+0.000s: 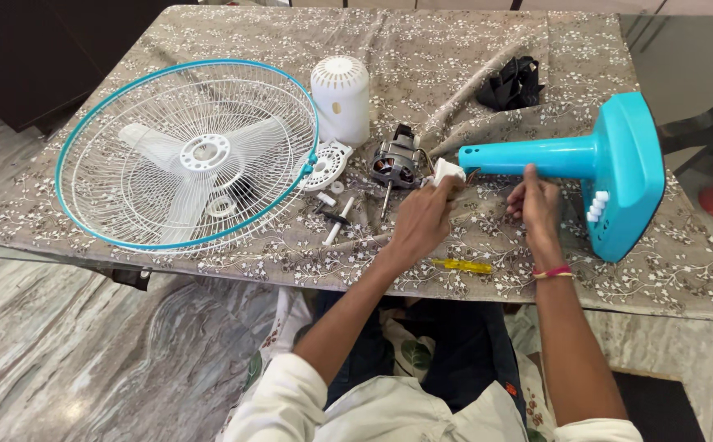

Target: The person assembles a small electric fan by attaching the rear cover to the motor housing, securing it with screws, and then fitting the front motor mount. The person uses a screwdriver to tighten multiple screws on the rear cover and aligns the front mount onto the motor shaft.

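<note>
Screwdriver: a yellow-handled screwdriver (463,266) lies on the tabletop (634,282) at its near edge, between the two forearms.
Left hand: the left hand (423,219) has its fingers clenched on a small white connector block (446,171), held at the open end of the stand's tube.
Right hand: the right hand (534,205) touches the underside of the tube, fingers curled; whether they pinch anything I cannot tell.
Fan stand: the turquoise fan stand (593,168) lies on its side toward the right edge.
Motor: the bare motor (395,164) sits just left of the left hand.
Fan guard: the round wire guard (186,154) with the blades covers the left side.
Motor cover: the white cover (341,98) stands farther back.
Black strap: a black bundle (510,82) lies near the far edge.
</note>
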